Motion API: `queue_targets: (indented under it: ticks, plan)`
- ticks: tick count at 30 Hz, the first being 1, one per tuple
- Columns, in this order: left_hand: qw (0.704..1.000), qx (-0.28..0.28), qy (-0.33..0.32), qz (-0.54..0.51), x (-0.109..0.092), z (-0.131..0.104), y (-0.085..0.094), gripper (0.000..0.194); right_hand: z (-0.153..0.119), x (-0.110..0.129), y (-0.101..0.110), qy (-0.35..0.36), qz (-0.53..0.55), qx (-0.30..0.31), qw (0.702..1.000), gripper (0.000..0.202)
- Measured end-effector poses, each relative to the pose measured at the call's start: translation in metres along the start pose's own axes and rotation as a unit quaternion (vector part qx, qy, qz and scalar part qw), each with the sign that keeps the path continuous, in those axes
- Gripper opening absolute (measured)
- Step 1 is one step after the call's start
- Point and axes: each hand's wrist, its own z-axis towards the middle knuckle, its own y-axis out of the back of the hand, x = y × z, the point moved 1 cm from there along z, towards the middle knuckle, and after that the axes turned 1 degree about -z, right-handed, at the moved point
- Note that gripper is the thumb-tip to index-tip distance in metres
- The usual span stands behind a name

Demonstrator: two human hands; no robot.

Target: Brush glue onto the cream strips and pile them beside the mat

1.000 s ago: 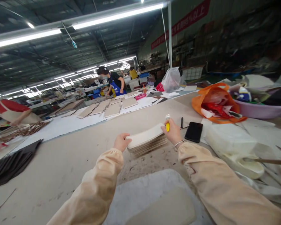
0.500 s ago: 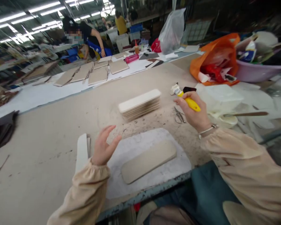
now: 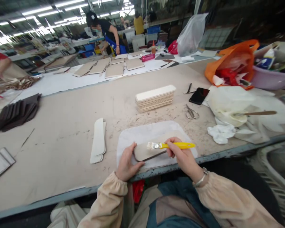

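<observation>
My right hand [image 3: 180, 155] grips a paintbrush [image 3: 178, 145] by its yellow handle. The pale bristles rest on or just over a long beige panel [image 3: 142, 152] with rounded corners. At the panel's left end my left hand [image 3: 128, 163] holds it, thumb on the near edge and fingers at the far corner. Beneath the panel lies a white sheet [image 3: 127, 136]. Farther back stands a neat stack of similar long panels [image 3: 155, 98]. Two or so white strips [image 3: 98, 141] lie to the left of the sheet.
To the right are scissors [image 3: 192, 112], a phone [image 3: 199, 96], a crumpled white cloth [image 3: 220, 133] and a whitish tub [image 3: 230, 101] with a stick [image 3: 258, 113]. An orange bag [image 3: 211, 71] stands behind. Dark pieces [image 3: 16, 110] lie left. A person [image 3: 108, 31] works across the table.
My right hand has brought the brush from beside the scissors down to the panel. My left hand, open in the air before, now holds the panel's left end. The view has shifted left.
</observation>
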Motion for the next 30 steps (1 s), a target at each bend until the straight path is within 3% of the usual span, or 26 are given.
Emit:
queue_targets:
  ticks: [6, 12, 17, 30]
  plan:
    - [1.0, 0.0, 0.015, -0.006, -0.002, 0.001, 0.0, 0.084, 0.013, 0.004, -0.044, 0.03, -0.088, 0.048, 0.994, 0.024]
    - [1.0, 0.002, 0.025, -0.013, -0.003, 0.002, 0.002, 0.089, 0.025, -0.001, -0.049, 0.033, -0.175, 0.055, 0.982, 0.02]
    - [1.0, 0.007, 0.024, 0.009, -0.004, 0.003, 0.003, 0.088, 0.031, 0.0, -0.024, 0.032, -0.218, 0.022, 0.975, 0.022]
    - [0.999, 0.005, -0.005, 0.047, 0.0, 0.005, 0.0, 0.085, 0.045, 0.012, 0.078, 0.018, -0.365, -0.078, 0.928, 0.024]
